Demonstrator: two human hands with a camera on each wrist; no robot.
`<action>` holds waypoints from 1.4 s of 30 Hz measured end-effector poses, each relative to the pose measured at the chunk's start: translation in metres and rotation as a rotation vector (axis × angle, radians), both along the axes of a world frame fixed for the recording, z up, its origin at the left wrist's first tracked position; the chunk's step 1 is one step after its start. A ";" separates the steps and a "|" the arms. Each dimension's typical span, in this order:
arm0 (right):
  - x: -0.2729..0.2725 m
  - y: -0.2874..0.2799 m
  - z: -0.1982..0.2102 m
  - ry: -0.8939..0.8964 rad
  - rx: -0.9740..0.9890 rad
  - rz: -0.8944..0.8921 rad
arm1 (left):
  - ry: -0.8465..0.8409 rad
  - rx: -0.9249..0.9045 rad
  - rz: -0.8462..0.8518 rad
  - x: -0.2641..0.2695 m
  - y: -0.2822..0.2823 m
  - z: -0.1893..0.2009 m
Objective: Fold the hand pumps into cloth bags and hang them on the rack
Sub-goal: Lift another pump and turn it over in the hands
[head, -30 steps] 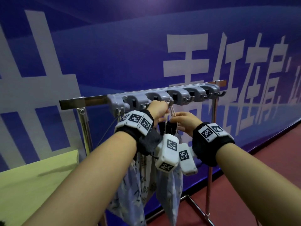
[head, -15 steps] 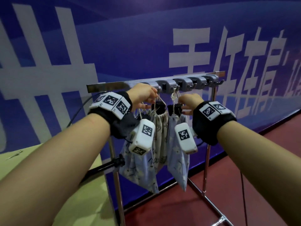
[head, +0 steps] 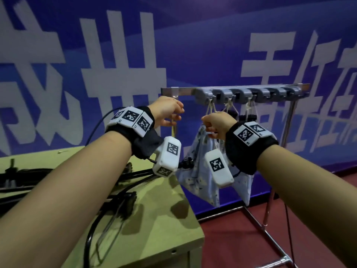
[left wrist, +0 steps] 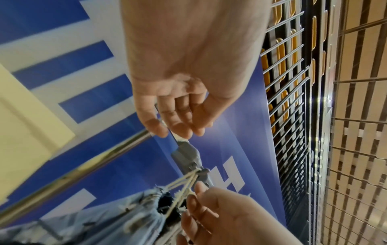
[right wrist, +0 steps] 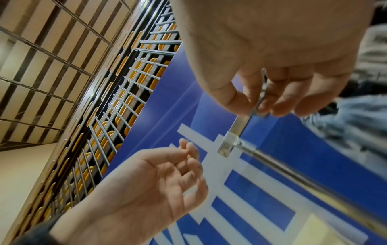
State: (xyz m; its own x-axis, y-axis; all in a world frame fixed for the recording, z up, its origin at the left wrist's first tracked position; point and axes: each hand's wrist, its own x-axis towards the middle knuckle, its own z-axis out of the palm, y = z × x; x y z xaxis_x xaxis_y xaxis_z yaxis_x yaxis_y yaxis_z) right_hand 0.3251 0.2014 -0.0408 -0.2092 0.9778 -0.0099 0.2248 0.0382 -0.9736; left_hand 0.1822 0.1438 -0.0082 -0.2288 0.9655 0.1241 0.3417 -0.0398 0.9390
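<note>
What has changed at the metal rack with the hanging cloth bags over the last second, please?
Both hands let go of the drawstrings and drew back from the grey hooks: the left hand leftward, past the rack's end, the right hand slightly back. The pale blue patterned cloth bags stayed hanging.

Behind everything I see a blue wall banner (head: 193, 45) printed with large white characters. To my lower left stands a pale yellow-green table (head: 164, 219), with black cables (head: 92, 229) trailing across its top. Beneath lies a dark red floor (head: 241, 244). Overhead runs a ceiling of beige slats (left wrist: 356, 116).
</note>
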 end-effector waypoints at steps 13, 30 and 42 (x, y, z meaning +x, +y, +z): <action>-0.115 -0.065 -0.057 0.034 -0.153 0.262 | -0.539 -0.014 0.263 -0.130 -0.092 -0.061; -0.157 -0.058 -0.095 -0.722 0.346 0.581 | -0.912 0.404 0.221 -0.179 -0.116 -0.120; -0.156 -0.062 -0.103 -0.462 0.333 0.626 | -0.868 0.357 -0.026 -0.160 -0.125 -0.124</action>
